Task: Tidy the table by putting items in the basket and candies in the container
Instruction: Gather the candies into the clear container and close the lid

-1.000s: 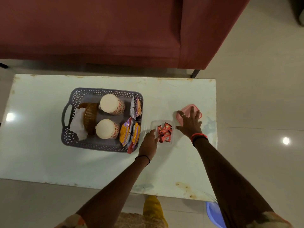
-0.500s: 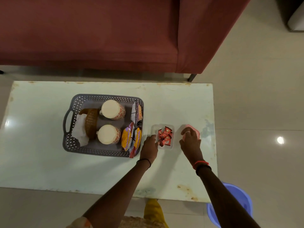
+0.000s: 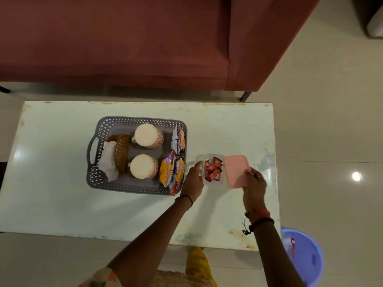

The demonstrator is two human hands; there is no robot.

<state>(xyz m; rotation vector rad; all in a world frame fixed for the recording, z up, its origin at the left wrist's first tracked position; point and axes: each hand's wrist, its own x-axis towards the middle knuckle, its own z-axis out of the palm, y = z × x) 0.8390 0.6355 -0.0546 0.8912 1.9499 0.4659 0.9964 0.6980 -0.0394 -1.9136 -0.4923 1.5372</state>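
A clear container [image 3: 220, 157] with several red candies [image 3: 213, 169] sits right of the grey basket [image 3: 132, 120]. My left hand [image 3: 193, 181] grips the container's left edge. My right hand [image 3: 254, 185] holds the pink lid [image 3: 236, 169] by its near right corner, just right of the container and tilted. The basket holds two white mugs [image 3: 148, 134], snack packets [image 3: 172, 170], a wicker holder [image 3: 121, 153] and a white cloth [image 3: 108, 160].
The white table [image 3: 62, 204] has worn, rust-stained edges. A dark red sofa [image 3: 124, 38] stands beyond its far edge. A blue bin [image 3: 304, 257] stands on the floor off the table's near right corner.
My right hand picked the pink lid up from the table's right side and brought it next to the container. My left hand stayed at the container's left edge.
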